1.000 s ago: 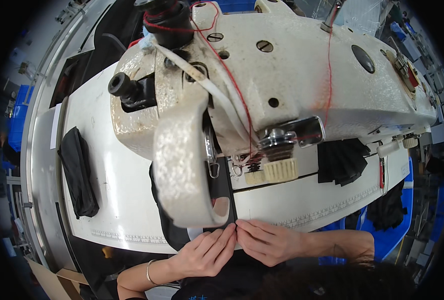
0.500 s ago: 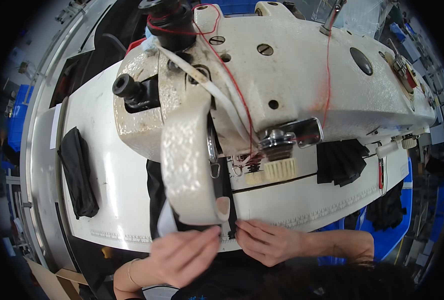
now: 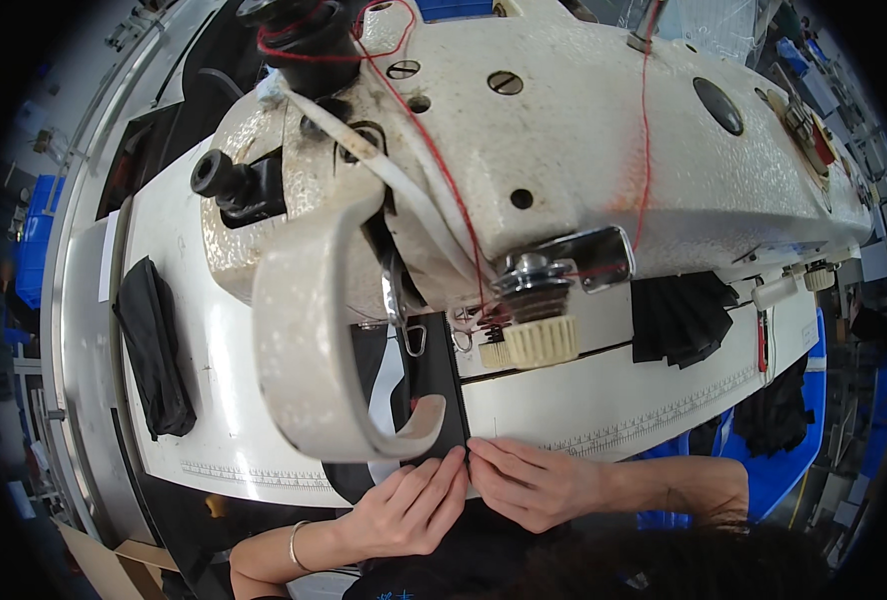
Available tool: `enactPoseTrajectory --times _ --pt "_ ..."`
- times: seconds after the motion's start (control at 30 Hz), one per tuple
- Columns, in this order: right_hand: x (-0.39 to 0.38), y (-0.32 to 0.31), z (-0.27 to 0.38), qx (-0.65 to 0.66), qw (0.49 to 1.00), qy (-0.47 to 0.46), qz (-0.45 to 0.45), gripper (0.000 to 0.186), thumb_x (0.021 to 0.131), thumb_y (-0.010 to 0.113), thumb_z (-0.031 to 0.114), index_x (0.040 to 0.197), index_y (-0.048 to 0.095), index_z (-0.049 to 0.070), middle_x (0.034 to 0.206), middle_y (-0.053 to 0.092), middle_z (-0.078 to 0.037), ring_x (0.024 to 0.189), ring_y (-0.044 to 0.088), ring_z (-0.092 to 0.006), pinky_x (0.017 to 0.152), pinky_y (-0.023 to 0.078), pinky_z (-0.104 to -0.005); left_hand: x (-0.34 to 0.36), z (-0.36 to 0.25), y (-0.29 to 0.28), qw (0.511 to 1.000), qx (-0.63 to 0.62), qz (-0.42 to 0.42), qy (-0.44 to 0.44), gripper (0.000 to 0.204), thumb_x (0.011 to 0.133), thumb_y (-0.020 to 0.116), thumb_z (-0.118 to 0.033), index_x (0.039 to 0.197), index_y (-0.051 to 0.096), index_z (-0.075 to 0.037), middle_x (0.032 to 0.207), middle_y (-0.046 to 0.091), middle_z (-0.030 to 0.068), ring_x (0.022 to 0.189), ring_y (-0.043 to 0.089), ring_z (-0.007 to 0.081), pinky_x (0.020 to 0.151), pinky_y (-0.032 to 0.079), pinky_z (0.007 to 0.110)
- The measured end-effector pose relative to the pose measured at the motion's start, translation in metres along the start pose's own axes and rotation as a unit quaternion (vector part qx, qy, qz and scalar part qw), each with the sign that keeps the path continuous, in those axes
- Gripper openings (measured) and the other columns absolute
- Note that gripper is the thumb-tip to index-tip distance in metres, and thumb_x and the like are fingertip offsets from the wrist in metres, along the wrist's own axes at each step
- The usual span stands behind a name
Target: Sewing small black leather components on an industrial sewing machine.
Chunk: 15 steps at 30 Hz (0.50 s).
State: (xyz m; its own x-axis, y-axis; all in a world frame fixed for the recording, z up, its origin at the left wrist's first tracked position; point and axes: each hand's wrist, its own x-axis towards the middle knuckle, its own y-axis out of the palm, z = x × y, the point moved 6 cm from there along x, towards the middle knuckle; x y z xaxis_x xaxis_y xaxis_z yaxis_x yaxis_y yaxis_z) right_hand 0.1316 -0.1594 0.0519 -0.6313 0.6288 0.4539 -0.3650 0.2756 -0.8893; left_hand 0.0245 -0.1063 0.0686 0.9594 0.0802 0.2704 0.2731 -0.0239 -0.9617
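A black fabric piece (image 3: 436, 375) runs from beneath the white sewing machine (image 3: 584, 130) toward the table's near edge. My left hand (image 3: 409, 512) pinches the fabric's near end with thumb and fingertips. Close beside it, my right hand (image 3: 532, 485) is closed on the same edge, its fingertips almost meeting the left ones. A curved white guard (image 3: 304, 340) on the machine hangs over part of the cloth. Next to the fabric lies a white strip (image 3: 386, 385), partly hidden by that guard. The machine's head hides the needle area.
A folded black fabric bundle (image 3: 154, 350) lies at the left of the white table (image 3: 229, 400). Pleated black pieces (image 3: 682, 320) rest at the right, near a red-handled tool (image 3: 763, 345). Below the right edge stands a blue bin (image 3: 809, 400) holding black cloth. Red thread (image 3: 647, 150) runs over the machine.
My left hand has moved right, up against the right hand at the fabric edge. The fabric's left part has spread flatter, and the white strip shows more. The view has shifted slightly.
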Motion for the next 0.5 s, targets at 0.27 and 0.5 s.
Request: enactPoseTrajectory --times 0.27,0.5 --pt "0.001 -0.0011 -0.0017 -0.001 1.0 -0.011 0.013 0.032 0.07 0.054 0.016 0.092 0.063 -0.006 0.102 0.059 -0.016 0.1 0.057 -0.0311 0.09 0.046 -0.0387 -0.0008 0.0005 0.0027 1.0 0.002 0.0 -0.008 0.024 0.072 0.056 -0.009 0.091 0.063 0.003 0.101 0.063 0.0147 0.08 0.058 0.017 0.066 0.047 0.023" --pt "0.0035 -0.0025 -0.0034 -0.005 1.0 -0.006 0.026 0.034 0.07 0.053 0.017 0.092 0.062 -0.006 0.103 0.059 -0.017 0.102 0.057 -0.0309 0.091 0.046 -0.0382 -0.0051 0.0024 0.0078 0.998 0.007 0.059 0.01 0.038 0.07 0.056 -0.012 0.104 0.06 0.003 0.116 0.056 0.0146 0.09 0.057 0.0187 0.069 0.048 0.026"
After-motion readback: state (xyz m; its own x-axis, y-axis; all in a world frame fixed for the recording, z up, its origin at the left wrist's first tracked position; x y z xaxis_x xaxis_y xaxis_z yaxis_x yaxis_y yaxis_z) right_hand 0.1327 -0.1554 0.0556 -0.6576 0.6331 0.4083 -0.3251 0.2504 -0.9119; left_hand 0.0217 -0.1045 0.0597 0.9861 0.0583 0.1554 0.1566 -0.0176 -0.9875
